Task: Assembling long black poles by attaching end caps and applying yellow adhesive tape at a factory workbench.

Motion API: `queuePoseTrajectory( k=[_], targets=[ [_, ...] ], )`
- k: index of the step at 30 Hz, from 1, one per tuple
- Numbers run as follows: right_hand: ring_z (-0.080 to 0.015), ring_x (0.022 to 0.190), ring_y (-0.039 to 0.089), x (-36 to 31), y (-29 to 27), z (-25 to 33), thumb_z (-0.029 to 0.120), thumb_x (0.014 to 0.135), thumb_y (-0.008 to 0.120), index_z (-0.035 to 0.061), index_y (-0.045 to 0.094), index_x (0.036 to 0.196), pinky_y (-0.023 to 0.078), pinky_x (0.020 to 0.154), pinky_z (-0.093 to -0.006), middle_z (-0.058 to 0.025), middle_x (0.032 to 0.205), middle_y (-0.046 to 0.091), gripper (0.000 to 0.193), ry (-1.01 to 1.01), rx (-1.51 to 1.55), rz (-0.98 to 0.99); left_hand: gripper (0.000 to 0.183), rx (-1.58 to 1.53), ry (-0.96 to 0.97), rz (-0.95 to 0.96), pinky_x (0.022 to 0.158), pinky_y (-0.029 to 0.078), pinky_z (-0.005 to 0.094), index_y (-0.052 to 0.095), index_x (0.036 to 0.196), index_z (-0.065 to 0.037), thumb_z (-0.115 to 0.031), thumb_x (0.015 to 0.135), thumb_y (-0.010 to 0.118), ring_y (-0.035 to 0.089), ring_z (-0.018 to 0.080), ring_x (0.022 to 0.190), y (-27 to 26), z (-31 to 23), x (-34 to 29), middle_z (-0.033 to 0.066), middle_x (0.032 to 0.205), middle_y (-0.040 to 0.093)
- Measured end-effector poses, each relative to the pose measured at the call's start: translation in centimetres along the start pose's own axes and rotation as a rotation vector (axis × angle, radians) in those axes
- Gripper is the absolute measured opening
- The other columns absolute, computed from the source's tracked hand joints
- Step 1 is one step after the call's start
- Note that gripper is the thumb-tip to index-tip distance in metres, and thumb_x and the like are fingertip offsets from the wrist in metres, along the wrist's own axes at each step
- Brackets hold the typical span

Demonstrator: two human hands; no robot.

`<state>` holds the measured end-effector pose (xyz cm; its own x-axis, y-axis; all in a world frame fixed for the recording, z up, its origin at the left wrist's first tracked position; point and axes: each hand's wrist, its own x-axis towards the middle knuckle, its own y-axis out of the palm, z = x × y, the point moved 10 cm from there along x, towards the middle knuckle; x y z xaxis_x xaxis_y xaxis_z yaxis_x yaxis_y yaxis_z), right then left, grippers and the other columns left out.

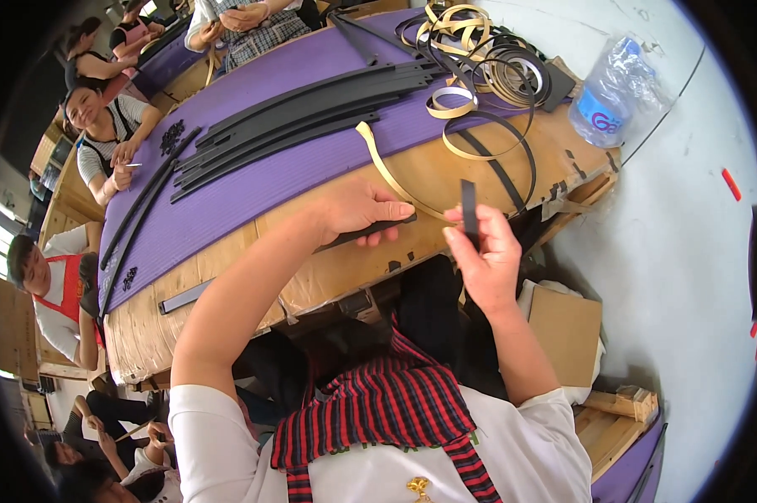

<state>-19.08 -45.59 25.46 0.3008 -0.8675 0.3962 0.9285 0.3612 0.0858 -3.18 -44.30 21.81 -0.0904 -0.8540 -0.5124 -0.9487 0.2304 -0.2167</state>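
My left hand [363,211] is closed round a long black bar [387,226], its thumb lying along the top near the end. To its right, my right hand [489,250] pinches a short flat black strip [469,205] that stands up between thumb and fingers. A cream-backed tape [380,161] curves over the wooden tabletop [311,277] and passes behind the fingers of my right hand. Whether that tape joins the black strip I cannot tell. Both hands are over the table's near edge, a small gap apart.
Long black bars [303,109] lie on the purple mat [252,189]. Coiled black and cream tape [479,59] and a clear plastic bottle [600,105] occupy the far right. Other people sit along the left and far sides. A cardboard box [563,335] stands below, right.
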Motion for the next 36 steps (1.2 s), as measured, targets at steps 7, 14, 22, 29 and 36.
queuePoseTrajectory(
  k=[7, 14, 22, 29, 36],
  targets=[
    [-0.0113, 0.084, 0.056, -0.7, 3.1, 2.1, -0.004, 0.076, 0.061, -0.0027, 0.047, 0.105, 0.046, 0.073, -0.0242, -0.0081, 0.097, 0.058, 0.032, -0.041, 0.188, 0.208, 0.030, -0.089, -0.011, 0.054, 0.042, 0.039, 0.0199, 0.062, 0.086, -0.003, -0.032, 0.080, 0.061, 0.050, 0.0073, 0.048, 3.5, -2.3, -4.7, 0.0016, 0.064, 0.057],
    [-0.0119, 0.085, 0.057, -4.8, 2.7, 1.5, -0.004, 0.074, 0.063, -0.0036, 0.050, 0.103, 0.046, 0.074, -0.0249, -0.0095, 0.095, 0.058, 0.031, 0.178, 0.314, 0.446, 0.029, -0.271, 0.032, 0.055, 0.046, 0.043, 0.0188, 0.061, 0.087, -0.002, -0.030, 0.083, 0.058, 0.051, 0.0055, 0.051, 8.3, 1.4, -7.4, 0.0018, 0.066, 0.057],
    [-0.0102, 0.081, 0.056, -11.9, 0.1, -10.0, -0.003, 0.081, 0.054, -0.0003, 0.051, 0.102, 0.045, 0.067, -0.0218, -0.0069, 0.098, 0.058, 0.022, 0.601, 0.288, 0.335, 0.032, -0.423, 0.033, -0.047, 0.050, 0.043, 0.0196, 0.061, 0.093, 0.001, -0.029, 0.082, 0.060, 0.054, 0.0075, 0.057, 12.6, 12.9, -1.7, 0.0042, 0.073, 0.060],
    [-0.0096, 0.080, 0.056, -14.6, -2.1, -12.2, -0.002, 0.081, 0.052, -0.0010, 0.053, 0.100, 0.045, 0.071, -0.0220, -0.0058, 0.092, 0.059, 0.019, 0.591, 0.170, 0.200, 0.034, -0.373, -0.106, 0.012, 0.049, 0.043, 0.0189, 0.061, 0.095, 0.000, -0.031, 0.081, 0.061, 0.054, 0.0070, 0.056, 15.6, 16.4, 0.5, 0.0038, 0.073, 0.060],
    [-0.0096, 0.080, 0.056, -15.5, -3.6, -14.0, -0.002, 0.080, 0.053, -0.0013, 0.053, 0.098, 0.045, 0.073, -0.0228, -0.0051, 0.089, 0.059, 0.018, 0.613, 0.153, 0.117, 0.035, -0.345, -0.111, 0.091, 0.052, 0.043, 0.0190, 0.059, 0.098, 0.000, -0.032, 0.083, 0.058, 0.053, 0.0067, 0.058, 16.9, 17.4, 1.9, 0.0032, 0.075, 0.060]
  ],
)
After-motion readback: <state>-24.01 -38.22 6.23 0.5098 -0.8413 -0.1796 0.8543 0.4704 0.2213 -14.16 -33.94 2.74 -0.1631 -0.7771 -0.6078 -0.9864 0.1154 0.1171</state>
